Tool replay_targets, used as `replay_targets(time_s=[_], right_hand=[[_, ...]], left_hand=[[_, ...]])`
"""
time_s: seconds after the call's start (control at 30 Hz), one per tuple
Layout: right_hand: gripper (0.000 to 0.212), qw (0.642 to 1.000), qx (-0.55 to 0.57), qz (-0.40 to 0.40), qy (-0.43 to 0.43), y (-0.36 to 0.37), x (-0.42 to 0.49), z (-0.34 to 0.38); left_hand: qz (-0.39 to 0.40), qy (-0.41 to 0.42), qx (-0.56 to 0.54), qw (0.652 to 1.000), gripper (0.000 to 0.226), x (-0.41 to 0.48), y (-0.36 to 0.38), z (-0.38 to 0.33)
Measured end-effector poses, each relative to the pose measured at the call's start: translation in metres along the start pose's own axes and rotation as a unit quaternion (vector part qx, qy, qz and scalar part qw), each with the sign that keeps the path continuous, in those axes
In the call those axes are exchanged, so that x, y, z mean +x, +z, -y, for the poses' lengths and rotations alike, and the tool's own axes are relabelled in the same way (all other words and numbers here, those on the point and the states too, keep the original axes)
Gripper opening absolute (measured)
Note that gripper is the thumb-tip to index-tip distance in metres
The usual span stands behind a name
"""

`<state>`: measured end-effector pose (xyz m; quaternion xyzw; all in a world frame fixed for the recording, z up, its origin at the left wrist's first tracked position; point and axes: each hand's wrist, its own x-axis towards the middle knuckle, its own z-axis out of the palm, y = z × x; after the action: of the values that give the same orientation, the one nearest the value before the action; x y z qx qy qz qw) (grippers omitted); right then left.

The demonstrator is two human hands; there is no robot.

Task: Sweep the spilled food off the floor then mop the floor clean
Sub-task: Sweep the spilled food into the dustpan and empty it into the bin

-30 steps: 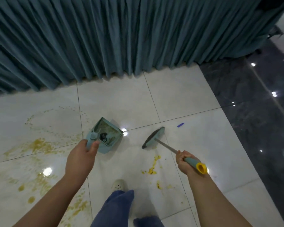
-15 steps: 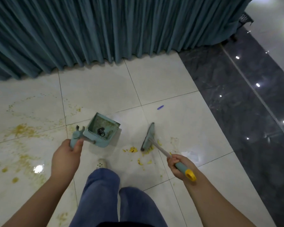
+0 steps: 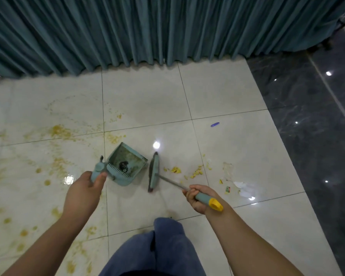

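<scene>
My left hand [image 3: 83, 193] grips the handle of a teal dustpan [image 3: 126, 165], which rests on the pale tiles with a dark lump inside. My right hand [image 3: 197, 197] holds the teal and yellow handle of a small broom [image 3: 154, 172]. The broom head stands on the floor just right of the dustpan's mouth. Yellow food bits [image 3: 189, 172] lie right of the broom head. Yellow smears and crumbs [image 3: 56, 132] spread over the tiles to the left.
A teal curtain [image 3: 147, 28] hangs along the far side. Dark marble floor [image 3: 317, 136] runs along the right. A small blue scrap [image 3: 215, 124] and torn white paper bits [image 3: 244, 188] lie on the tiles. My blue trouser leg [image 3: 157, 250] is at the bottom.
The broom head has swung left and now stands close beside the dustpan. The camera has shifted, bringing more scraps on the right into view. Both hands keep their grips.
</scene>
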<state>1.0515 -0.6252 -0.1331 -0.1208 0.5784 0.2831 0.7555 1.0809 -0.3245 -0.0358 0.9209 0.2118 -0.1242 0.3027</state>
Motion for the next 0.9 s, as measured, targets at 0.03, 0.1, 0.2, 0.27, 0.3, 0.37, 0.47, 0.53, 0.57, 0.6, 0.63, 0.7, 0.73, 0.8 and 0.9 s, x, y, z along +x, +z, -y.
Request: replay_targets(time_s=[0.03, 0.1, 0.2, 0.27, 0.3, 0.37, 0.47, 0.53, 0.57, 0.6, 0.63, 0.7, 0.73, 0.8, 0.9], right_hand=[[0.011, 1.0, 0.007, -0.004, -0.006, -0.005, -0.002, -0.001], [0.014, 0.999, 0.03, -0.017, -0.031, -0.017, -0.01, -0.001], [0.018, 0.995, 0.051, -0.036, -0.071, -0.032, -0.028, -0.001], [0.018, 0.993, 0.053, -0.045, -0.099, -0.04, -0.039, -0.004], [0.018, 0.992, 0.046, -0.049, -0.108, -0.044, -0.043, -0.008], [0.017, 0.991, 0.028, -0.055, -0.115, -0.051, -0.046, -0.016], [0.018, 0.993, 0.01, -0.052, -0.11, -0.056, -0.052, -0.033], [0.024, 0.995, 0.003, -0.046, -0.085, -0.059, -0.056, -0.047], [0.027, 0.997, -0.003, -0.043, -0.071, -0.061, -0.057, -0.054], [0.029, 0.998, -0.01, -0.038, -0.057, -0.062, -0.057, -0.062], [0.031, 0.998, -0.016, -0.035, -0.046, -0.063, -0.056, -0.069], [0.032, 0.999, -0.03, -0.034, -0.028, -0.063, -0.051, -0.084], [0.031, 0.998, -0.038, -0.033, -0.022, -0.061, -0.048, -0.092], [0.029, 0.998, -0.051, -0.033, -0.008, -0.059, -0.043, -0.105], [0.026, 0.998, -0.048, -0.038, 0.01, -0.063, -0.037, -0.11]], left_hand=[[0.005, -0.001, -0.002, 1.0, 0.037, -0.001, 0.0, 0.004], [0.014, -0.002, -0.009, 1.0, 0.036, -0.004, -0.001, 0.011], [0.027, 0.008, -0.013, 1.0, 0.034, -0.008, -0.006, 0.023], [0.03, 0.012, -0.015, 0.999, 0.034, -0.011, -0.012, 0.032], [0.031, 0.012, -0.018, 0.999, 0.034, -0.013, -0.016, 0.038], [0.033, 0.01, -0.022, 0.999, 0.035, -0.017, -0.021, 0.052], [0.039, 0.004, -0.022, 0.999, 0.035, -0.023, -0.027, 0.073], [0.046, 0.002, -0.026, 0.999, 0.033, -0.029, -0.029, 0.085], [0.049, 0.004, -0.024, 0.998, 0.033, -0.032, -0.029, 0.09], [0.052, 0.005, -0.018, 0.998, 0.033, -0.035, -0.028, 0.095], [0.053, 0.006, -0.013, 0.998, 0.033, -0.037, -0.028, 0.099], [0.057, 0.0, -0.015, 0.998, 0.035, -0.043, -0.026, 0.106], [0.06, -0.005, -0.019, 0.998, 0.036, -0.046, -0.025, 0.11], [0.062, -0.014, -0.021, 0.998, 0.037, -0.053, -0.025, 0.114], [0.061, -0.022, -0.031, 0.997, 0.036, -0.069, -0.025, 0.118]])
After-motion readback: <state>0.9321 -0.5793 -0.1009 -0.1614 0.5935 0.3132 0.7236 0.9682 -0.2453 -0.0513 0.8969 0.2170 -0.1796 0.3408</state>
